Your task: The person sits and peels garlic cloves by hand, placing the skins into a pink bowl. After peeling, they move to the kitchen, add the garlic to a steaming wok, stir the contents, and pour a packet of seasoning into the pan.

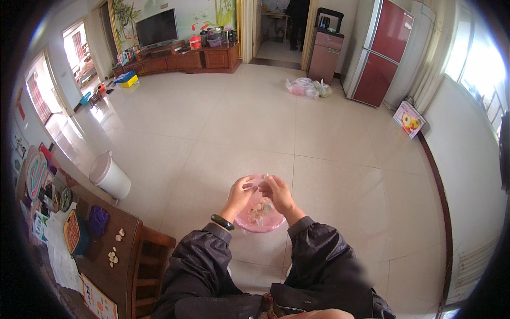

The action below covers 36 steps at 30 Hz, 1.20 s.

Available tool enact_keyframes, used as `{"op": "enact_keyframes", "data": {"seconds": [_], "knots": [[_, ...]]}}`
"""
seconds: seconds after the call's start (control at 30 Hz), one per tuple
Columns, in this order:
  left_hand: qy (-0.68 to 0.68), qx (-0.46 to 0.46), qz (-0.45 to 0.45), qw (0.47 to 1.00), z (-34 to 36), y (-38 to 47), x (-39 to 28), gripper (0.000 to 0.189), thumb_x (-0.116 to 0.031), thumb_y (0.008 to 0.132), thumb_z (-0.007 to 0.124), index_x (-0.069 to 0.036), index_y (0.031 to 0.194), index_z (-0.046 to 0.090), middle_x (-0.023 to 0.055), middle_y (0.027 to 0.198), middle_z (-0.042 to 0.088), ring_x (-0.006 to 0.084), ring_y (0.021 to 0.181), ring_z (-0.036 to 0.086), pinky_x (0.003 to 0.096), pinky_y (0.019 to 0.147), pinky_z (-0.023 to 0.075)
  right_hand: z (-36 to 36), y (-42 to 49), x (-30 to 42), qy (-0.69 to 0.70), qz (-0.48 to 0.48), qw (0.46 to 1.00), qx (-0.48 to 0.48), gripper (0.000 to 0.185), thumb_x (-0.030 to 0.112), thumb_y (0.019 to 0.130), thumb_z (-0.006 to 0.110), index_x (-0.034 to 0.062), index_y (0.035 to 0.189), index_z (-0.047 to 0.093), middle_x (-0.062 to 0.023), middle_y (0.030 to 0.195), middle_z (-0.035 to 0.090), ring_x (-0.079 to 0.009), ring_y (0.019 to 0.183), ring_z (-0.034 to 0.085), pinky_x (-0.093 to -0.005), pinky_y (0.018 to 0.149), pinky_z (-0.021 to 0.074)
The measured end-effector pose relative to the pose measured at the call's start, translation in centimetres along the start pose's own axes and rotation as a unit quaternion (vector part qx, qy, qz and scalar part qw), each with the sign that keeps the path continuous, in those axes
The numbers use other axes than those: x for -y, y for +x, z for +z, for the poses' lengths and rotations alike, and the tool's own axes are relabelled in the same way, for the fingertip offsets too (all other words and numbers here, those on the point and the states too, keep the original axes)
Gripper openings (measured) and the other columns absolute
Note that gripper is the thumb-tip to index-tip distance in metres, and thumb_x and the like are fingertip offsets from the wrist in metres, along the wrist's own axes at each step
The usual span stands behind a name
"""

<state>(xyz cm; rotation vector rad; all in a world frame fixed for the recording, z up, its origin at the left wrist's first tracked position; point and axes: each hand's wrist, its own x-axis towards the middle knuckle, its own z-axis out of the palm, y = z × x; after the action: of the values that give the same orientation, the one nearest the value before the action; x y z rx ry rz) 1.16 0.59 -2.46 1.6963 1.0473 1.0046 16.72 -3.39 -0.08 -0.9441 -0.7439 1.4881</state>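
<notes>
Both my hands are raised over a pink plastic basin (264, 226), which stands low in front of me with garlic skins and scraps (258, 211) inside. My right hand (277, 193) pinches a small whitish piece, apparently a garlic clove (266, 176), between thumb and forefinger. Close beside it, my left hand (241, 196) has its fingers curled and apart, and I see nothing held in them. A dark bangle (222, 222) circles the left wrist. On the brown table (119, 223) at the left lie peeled garlic cloves (113, 258) and part of a garlic bulb (119, 235).
The table also bears a blue container of peanuts (73, 232) and a purple cloth or bag (98, 220). A wooden chair (149, 271) adjoins it. Behind stands a lidded white bin (111, 177). Plastic bags (305, 88) lie near the red refrigerator (378, 67). A person (297, 24) stands in the far doorway.
</notes>
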Motion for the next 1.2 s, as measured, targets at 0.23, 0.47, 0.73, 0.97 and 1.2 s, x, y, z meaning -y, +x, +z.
{"op": "enact_keyframes", "data": {"seconds": [0.23, 0.47, 0.73, 0.97, 1.2], "knots": [[-0.386, 0.141, -0.177, 0.894, -1.0, -0.9, -2.5, 0.04, -0.033, 0.095, 0.051, 0.002, 0.113, 0.058, 0.0127, 0.106, 0.063, 0.0201, 0.095, 0.062, 0.0297, 0.079, 0.0521, 0.4, -0.5, 0.5, 0.131, -0.009, 0.986, 0.101, 0.037, 0.032, 0.101, 0.033, 0.0013, 0.114, 0.048, -0.0173, 0.118, 0.056, -0.0294, 0.098, 0.061, -0.0413, 0.079, 0.0528], [-0.185, 0.076, -0.055, 0.978, -0.6, -0.4, -1.7, 0.028, -0.02, 0.09, 0.058, 0.006, 0.099, 0.063, 0.0116, 0.091, 0.067, 0.0169, 0.079, 0.064, 0.0277, 0.073, 0.052, 1.2, -0.8, 0.9, 0.088, -0.017, 0.991, 0.095, 0.037, 0.034, 0.101, 0.033, 0.0027, 0.119, 0.041, -0.0185, 0.128, 0.048, -0.0323, 0.1, 0.059, -0.047, 0.083, 0.053], [-0.175, -0.09, -0.107, 0.975, -1.4, -0.3, -1.4, 0.027, -0.023, 0.09, 0.058, 0.002, 0.082, 0.064, 0.006, 0.073, 0.064, 0.0126, 0.064, 0.06, 0.0266, 0.062, 0.049, 0.9, -0.7, 1.5, -0.013, -0.019, 0.999, -0.04, 0.035, 0.035, 0.099, 0.042, 0.0053, 0.117, 0.044, -0.0151, 0.118, 0.053, -0.0279, 0.096, 0.06, -0.0353, 0.075, 0.0519], [-0.084, -0.034, 0.041, 0.995, -0.8, -0.7, -2.1, 0.033, -0.034, 0.095, 0.051, -0.004, 0.102, 0.063, 0.0047, 0.094, 0.064, 0.01, 0.084, 0.057, 0.0236, 0.073, 0.0463, 0.9, -1.1, 1.8, 0.079, 0.016, 0.997, 0.008, 0.03, 0.024, 0.095, 0.054, 0.0026, 0.117, 0.056, -0.0054, 0.1, 0.062, -0.0122, 0.088, 0.057, -0.0258, 0.078, 0.0473], [-0.299, 0.012, -0.066, 0.952, -1.3, -0.6, -4.0, 0.029, -0.021, 0.092, 0.056, -0.003, 0.114, 0.058, 0.0045, 0.102, 0.063, 0.01, 0.095, 0.056, 0.0251, 0.082, 0.0448, 1.4, -0.8, 1.6, 0.057, 0.005, 0.996, 0.068, 0.029, 0.018, 0.092, 0.058, 0.0, 0.116, 0.057, -0.0067, 0.103, 0.064, -0.0119, 0.089, 0.059, -0.0257, 0.08, 0.0496]]}}
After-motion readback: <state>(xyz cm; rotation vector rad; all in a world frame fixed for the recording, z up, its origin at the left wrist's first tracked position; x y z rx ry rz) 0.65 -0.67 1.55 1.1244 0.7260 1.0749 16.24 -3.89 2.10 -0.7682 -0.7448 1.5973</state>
